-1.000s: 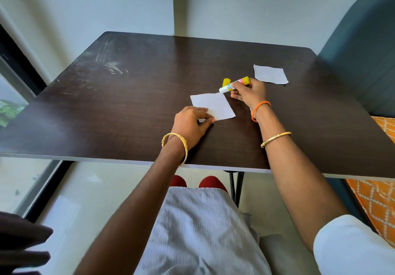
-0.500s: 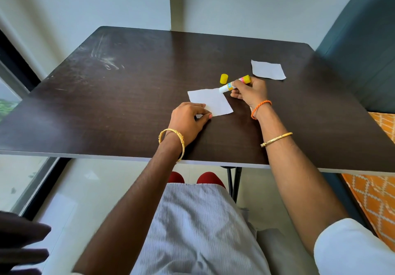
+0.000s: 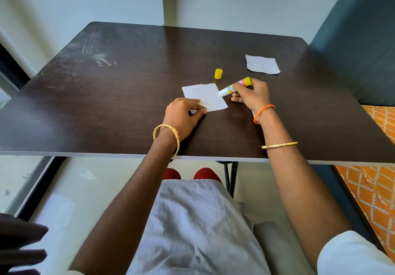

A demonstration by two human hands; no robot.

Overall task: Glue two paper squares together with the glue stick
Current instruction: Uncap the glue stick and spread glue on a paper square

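Observation:
A white paper square (image 3: 205,96) lies on the dark table (image 3: 128,95). My left hand (image 3: 182,115) presses its near left corner with the fingertips. My right hand (image 3: 252,95) grips an uncapped glue stick (image 3: 234,86), tilted, with its white tip touching the paper's right edge. The yellow cap (image 3: 218,74) stands alone on the table just beyond the paper. A second white paper square (image 3: 262,64) lies flat further back to the right, apart from both hands.
A dark teal chair back (image 3: 361,39) stands at the table's right. An orange patterned cushion (image 3: 376,168) lies at the right below the table edge. The wall is close behind the table.
The glue stick's tip has come down from the paper's far right corner onto its right edge. My left hand has stayed on the near corner.

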